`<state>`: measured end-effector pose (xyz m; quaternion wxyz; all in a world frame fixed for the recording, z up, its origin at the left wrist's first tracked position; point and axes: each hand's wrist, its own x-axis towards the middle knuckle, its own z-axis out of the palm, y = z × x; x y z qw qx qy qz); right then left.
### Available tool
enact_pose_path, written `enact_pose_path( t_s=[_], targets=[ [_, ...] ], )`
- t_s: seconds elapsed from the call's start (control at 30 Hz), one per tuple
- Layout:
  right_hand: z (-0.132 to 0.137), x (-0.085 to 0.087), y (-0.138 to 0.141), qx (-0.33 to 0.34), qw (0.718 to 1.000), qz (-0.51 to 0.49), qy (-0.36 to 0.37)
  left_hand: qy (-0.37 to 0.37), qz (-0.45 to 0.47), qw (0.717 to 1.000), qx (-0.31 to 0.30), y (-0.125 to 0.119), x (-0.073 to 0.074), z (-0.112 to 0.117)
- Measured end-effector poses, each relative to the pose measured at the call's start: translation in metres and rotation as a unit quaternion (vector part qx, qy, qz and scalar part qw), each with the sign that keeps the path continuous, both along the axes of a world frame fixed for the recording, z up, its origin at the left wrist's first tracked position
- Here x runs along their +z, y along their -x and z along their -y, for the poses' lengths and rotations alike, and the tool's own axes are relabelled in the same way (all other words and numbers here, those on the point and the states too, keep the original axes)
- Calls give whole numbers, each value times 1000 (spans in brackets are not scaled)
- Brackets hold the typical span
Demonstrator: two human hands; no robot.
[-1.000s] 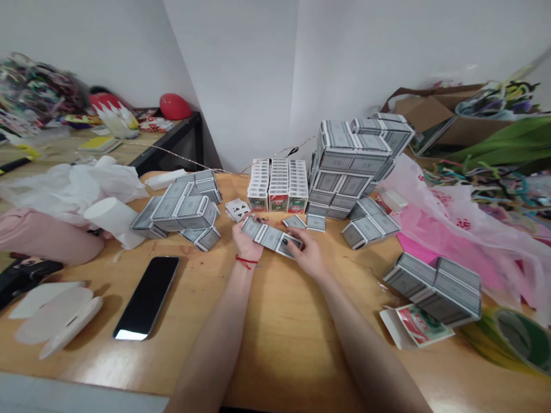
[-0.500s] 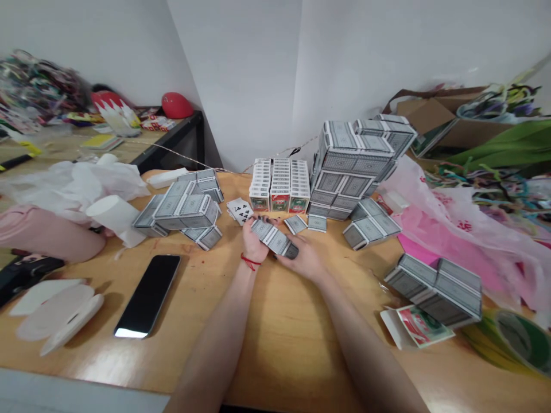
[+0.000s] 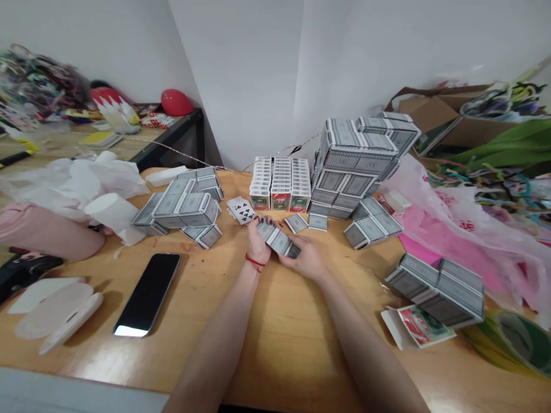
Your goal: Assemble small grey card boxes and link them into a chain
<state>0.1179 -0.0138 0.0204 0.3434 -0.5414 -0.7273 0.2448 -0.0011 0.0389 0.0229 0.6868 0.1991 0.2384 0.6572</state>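
Between my two hands is a small block of grey-backed playing cards [image 3: 276, 237], with a pale strip across its middle. My left hand [image 3: 259, 244], a red cord on its wrist, is closed round the block's left end. The fingers of my right hand [image 3: 305, 257] grip its right end. Just beyond my left hand lie loose face-up playing cards [image 3: 241, 210] showing clubs. Two small folded card pieces, one left [image 3: 297, 223] and one right [image 3: 317, 222], lie past my right hand. Behind them stand three rows of boxed card decks [image 3: 280, 183].
Folded-card structures stand left [image 3: 185, 203] and in a tall stack at right [image 3: 353, 155]; another block [image 3: 437, 287] sits on an opened card box [image 3: 424, 327]. A phone [image 3: 147, 295], paper roll [image 3: 114, 215], pink roll [image 3: 47, 232] and green-yellow tape [image 3: 486, 338] lie around.
Both hands and the card block have shifted slightly right and nearer to me. The grip on the block stays much the same.
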Motion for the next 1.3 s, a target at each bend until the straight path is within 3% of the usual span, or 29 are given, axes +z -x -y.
enact_pose_path(
  t_s=[0.17,0.23,0.3,0.4,0.5,0.57,0.73,0.8,0.9,0.97,1.13,1.3],
  targets=[
    [-2,0,-8,29,978,-176,111,-34,-22,999,-32,2,1,3],
    [-3,0,-11,47,938,-285,193,-31,-49,998,-29,3,0,1],
    [-3,1,-13,74,878,-383,277,-27,-67,997,3,6,-4,-3],
    [-2,4,-11,124,798,-463,365,-20,-79,995,61,9,-9,-10],
    [-1,7,-9,148,759,-491,402,4,-104,991,89,12,-13,-14],
    [0,7,-10,146,757,-494,402,19,-118,987,104,13,-15,-15],
    [0,1,-13,144,785,-471,375,22,-111,986,122,13,-12,-13],
    [0,-1,-11,150,785,-456,391,13,-75,994,80,12,-7,-9],
    [2,-2,-6,170,768,-458,413,6,-15,999,-46,11,1,-2],
    [3,-1,-3,177,758,-464,422,24,-4,997,-78,10,4,1],
    [3,1,1,167,766,-453,425,42,14,999,-21,12,0,-6],
    [1,-1,7,113,802,-440,388,0,26,1000,1,13,-2,-9]
  ],
)
